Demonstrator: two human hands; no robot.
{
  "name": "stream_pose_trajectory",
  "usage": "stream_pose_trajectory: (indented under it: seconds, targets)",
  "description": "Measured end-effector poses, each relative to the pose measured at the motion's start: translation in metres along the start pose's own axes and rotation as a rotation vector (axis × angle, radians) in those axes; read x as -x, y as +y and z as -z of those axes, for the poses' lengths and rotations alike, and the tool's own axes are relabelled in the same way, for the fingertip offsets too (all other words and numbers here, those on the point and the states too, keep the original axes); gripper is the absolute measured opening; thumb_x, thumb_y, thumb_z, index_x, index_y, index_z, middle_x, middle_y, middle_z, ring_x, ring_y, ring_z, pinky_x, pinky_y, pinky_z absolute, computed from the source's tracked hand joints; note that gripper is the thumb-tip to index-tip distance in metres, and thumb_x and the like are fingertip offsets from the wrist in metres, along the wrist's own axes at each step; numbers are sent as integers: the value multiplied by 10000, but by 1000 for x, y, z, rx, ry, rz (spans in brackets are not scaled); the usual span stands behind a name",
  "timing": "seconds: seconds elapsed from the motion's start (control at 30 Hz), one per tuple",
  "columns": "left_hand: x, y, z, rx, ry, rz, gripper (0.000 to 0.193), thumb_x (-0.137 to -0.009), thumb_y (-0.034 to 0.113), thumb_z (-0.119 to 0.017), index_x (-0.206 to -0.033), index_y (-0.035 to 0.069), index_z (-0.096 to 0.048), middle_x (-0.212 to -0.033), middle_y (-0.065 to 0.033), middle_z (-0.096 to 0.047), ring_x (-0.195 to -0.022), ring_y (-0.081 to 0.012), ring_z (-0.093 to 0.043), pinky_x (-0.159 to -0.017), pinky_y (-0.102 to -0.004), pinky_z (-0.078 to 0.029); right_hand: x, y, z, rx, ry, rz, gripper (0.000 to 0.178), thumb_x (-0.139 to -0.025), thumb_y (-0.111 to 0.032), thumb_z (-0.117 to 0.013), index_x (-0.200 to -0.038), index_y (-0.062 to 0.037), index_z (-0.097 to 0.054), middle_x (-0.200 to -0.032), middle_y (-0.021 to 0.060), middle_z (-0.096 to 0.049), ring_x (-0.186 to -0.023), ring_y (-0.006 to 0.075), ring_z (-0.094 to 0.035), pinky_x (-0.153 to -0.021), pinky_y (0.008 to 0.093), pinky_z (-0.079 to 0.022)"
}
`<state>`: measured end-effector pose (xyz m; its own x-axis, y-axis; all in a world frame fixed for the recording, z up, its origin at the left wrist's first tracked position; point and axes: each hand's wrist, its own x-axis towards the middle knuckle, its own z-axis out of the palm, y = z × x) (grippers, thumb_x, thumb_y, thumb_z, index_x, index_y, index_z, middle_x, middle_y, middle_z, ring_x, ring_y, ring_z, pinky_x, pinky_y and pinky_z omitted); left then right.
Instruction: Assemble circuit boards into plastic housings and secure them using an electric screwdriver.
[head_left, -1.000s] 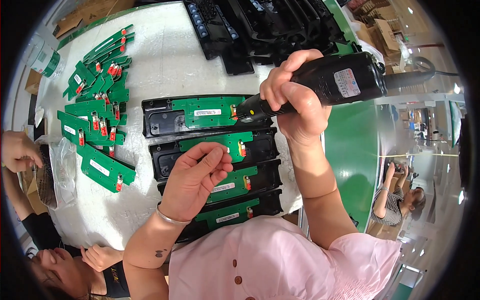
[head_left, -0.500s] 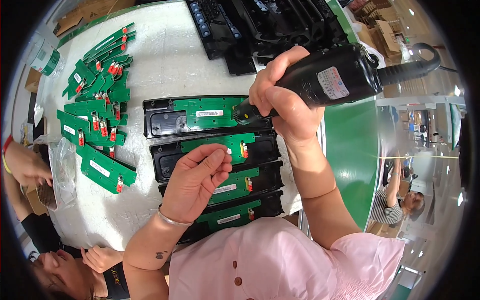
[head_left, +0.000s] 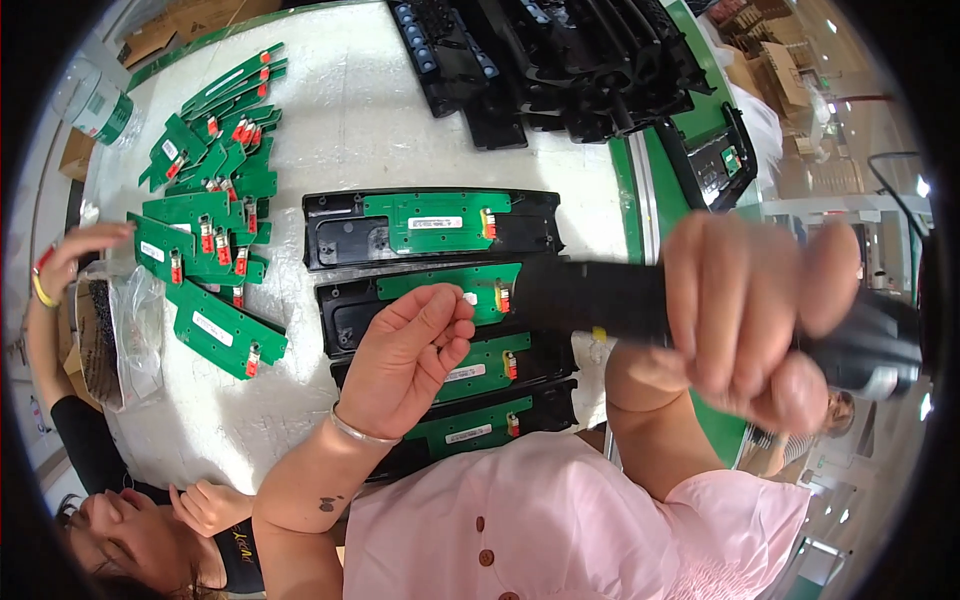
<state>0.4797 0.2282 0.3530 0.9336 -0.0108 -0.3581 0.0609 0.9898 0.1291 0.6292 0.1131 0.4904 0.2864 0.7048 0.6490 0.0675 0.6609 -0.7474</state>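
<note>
My right hand (head_left: 745,310), smeared by motion, grips a black corded electric screwdriver (head_left: 600,298). The driver's nose points left, over the right end of the second black plastic panel (head_left: 345,312). A green circuit board (head_left: 415,284) with a red-and-white connector lies in that panel. Above it my left hand (head_left: 400,350) is closed in a pinch; what its fingers hold, if anything, is too small to make out. Farther off, the top black panel (head_left: 335,240) carries another green board (head_left: 450,208). Two more panels with boards lie nearer me, partly behind my left hand.
Loose green circuit boards (head_left: 210,322) are heaped at the left. Black plastic housings (head_left: 560,75) are stacked at the back. A co-worker's hand (head_left: 85,245) is by a clear plastic bag (head_left: 135,350) at the left edge. A black frame (head_left: 720,165) stands at the right.
My right hand has swung the screwdriver away from the top panel, right and toward me, uncovering that board's connector. My left hand stays pinched over the second panel. The co-worker's hand has risen.
</note>
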Motion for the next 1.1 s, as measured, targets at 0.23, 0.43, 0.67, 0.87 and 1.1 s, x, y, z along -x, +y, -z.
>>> stream_pose_trajectory:
  seconds: [0.23, 0.43, 0.67, 0.87, 1.1]
  targets:
    - [2, -4, 1, 7, -88, 24, 180, -887, 168, -537, -992, 28, -580, -885, -58, -616, -745, -109, -597, -671, -233, -516, 9, -5, -19, -2, 73, -67, 280, -615, -14, -646, -795, -100, -449, -524, 10, -549, -428, 98, -529, -465, 218, -500]
    - [3, -7, 8, -42, -87, 6, 301, -919, 245, -474, -1086, 4, -543, -983, -108, -604, -854, -155, -604, -752, -239, -502, 11, 2, -19, -3, -48, -136, 272, -702, -66, -680, -838, -88, -445, -557, 17, -562, -443, 122, -539, -400, 231, -445]
    - [1, -1, -19, -76, 28, 50, 371, -959, 147, -317, -1232, -99, -366, -1189, -245, -484, -1090, -317, -520, -925, -337, -462, 7, 57, 35, 217, 511, -96, 215, -694, 1, -471, -909, -9, -454, -597, 53, -454, -447, 139, -415, -506, 312, -406]
    - [-3, 5, -11, -96, -95, 44, 242, -952, 153, -369, -1079, -27, -468, -1006, -198, -587, -941, -275, -604, -794, -291, -517, 4, 71, 58, 263, 623, -157, 195, -658, 46, -493, -851, 43, -470, -578, 60, -488, -453, 134, -466, -491, 304, -445]
    - [2, 4, -2, -161, -147, 47, 182, -934, 170, -441, -1003, 11, -496, -920, -135, -617, -864, -197, -623, -735, -265, -520, 6, 71, 51, 404, 570, -202, 186, -675, -25, -454, -858, 6, -451, -558, 72, -439, -448, 153, -410, -517, 330, -407]
